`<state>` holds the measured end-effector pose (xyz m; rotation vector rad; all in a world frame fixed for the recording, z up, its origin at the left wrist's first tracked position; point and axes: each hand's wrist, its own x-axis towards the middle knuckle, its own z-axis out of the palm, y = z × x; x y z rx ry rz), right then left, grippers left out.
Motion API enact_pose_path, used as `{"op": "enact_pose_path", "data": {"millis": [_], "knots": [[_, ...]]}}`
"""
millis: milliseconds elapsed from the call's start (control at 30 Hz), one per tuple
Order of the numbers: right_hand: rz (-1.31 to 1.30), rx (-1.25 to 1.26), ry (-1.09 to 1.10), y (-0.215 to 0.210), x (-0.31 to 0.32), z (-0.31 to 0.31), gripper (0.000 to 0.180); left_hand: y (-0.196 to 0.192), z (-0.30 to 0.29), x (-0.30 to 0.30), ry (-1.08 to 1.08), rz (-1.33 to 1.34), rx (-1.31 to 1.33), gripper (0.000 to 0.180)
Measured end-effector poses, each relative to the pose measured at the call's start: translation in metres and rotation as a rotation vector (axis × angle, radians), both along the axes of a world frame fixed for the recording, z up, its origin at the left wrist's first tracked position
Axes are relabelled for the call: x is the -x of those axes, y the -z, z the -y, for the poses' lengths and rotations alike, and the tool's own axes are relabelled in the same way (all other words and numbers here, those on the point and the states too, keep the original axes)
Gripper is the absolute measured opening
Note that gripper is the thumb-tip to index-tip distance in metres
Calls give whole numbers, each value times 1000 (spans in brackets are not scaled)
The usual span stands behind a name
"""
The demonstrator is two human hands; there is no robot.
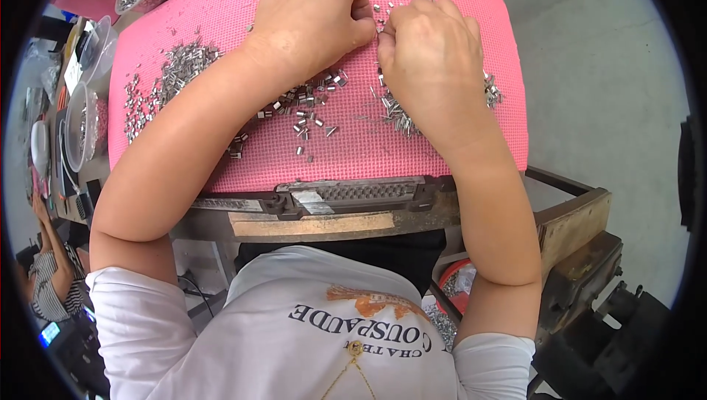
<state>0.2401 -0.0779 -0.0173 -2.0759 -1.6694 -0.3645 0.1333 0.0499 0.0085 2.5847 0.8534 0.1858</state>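
Small workshop, pink work mat (412, 153), heaps of metal parts (173, 76), worn bench (317, 225)

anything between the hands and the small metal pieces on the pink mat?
Nothing visible. The left hand and right hand rest curled on the pink mat, fingertips meeting among the small metal pieces. Loose pieces lie all around them; what the fingers pinch is hidden.

A worn wooden workbench (317, 225) stands on a grey concrete floor (604, 91) in even daylight.
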Motion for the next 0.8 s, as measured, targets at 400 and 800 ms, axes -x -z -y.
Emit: {"op": "enact_pose_path", "data": {"millis": [400,800], "knots": [[-600,-81,-157,-28,33,104,19,-19,71,93,315,296,125,12],[-337,-102,-132,19,67,138,24,25,137,105,223,480,-118,25]]}}
